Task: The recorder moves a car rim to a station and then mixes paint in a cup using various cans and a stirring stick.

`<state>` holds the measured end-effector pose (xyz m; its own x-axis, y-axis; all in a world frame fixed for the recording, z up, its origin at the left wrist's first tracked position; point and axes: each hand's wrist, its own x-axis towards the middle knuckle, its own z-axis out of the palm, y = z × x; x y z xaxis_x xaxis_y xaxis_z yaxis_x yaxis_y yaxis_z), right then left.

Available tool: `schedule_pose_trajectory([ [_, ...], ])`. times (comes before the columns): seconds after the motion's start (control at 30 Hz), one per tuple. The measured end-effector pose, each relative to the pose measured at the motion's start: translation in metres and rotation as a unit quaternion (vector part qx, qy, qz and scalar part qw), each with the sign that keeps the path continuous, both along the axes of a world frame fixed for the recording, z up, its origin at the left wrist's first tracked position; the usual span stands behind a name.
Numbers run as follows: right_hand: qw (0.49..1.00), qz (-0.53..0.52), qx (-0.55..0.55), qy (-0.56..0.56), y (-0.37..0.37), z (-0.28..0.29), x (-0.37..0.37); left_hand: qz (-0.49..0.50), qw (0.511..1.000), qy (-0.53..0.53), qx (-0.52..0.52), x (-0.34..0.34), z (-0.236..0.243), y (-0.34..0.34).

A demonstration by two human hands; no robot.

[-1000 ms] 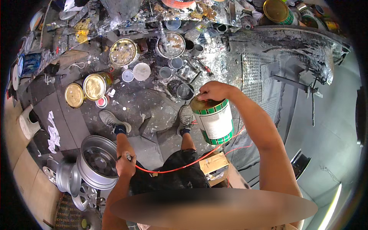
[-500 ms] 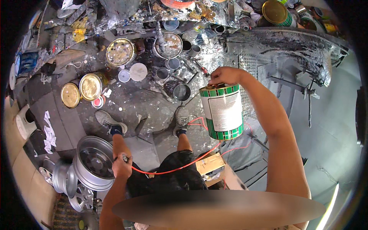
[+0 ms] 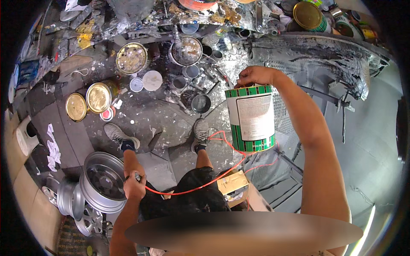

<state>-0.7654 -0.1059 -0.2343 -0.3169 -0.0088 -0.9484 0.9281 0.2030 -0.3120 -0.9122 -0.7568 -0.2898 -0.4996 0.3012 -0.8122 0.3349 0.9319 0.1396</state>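
While my right hand (image 3: 256, 76) pinches it at the top, the big green and white can (image 3: 255, 117) hangs under that hand. Left of the can, my left hand (image 3: 135, 187) is curled around a little gray thing (image 3: 137, 176) by a red hose (image 3: 183, 192). A silver wheel (image 3: 104, 177) sits farther left of the can. A cardboard box (image 3: 233, 181) is nearer me than the can.

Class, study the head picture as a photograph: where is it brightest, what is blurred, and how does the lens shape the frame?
Head view: the light tube glares at lower right, and the floor shines whitish above the can; head view: a blurred oval covers the bottom middle; head view: the wide lens rounds the scene off into black corners.
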Motion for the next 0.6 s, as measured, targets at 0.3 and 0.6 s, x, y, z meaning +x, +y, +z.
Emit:
schedule_pose_trajectory([
  [0.3,0.999,0.041,0.005,0.015,0.021,-0.001,-0.002,0.011,1.000,0.008,0.017,0.001,0.000,0.010],
  [0.6,0.995,0.086,0.048,0.026,0.028,-0.001,-0.005,-0.007,1.000,0.015,0.004,0.000,-0.003,0.015],
])
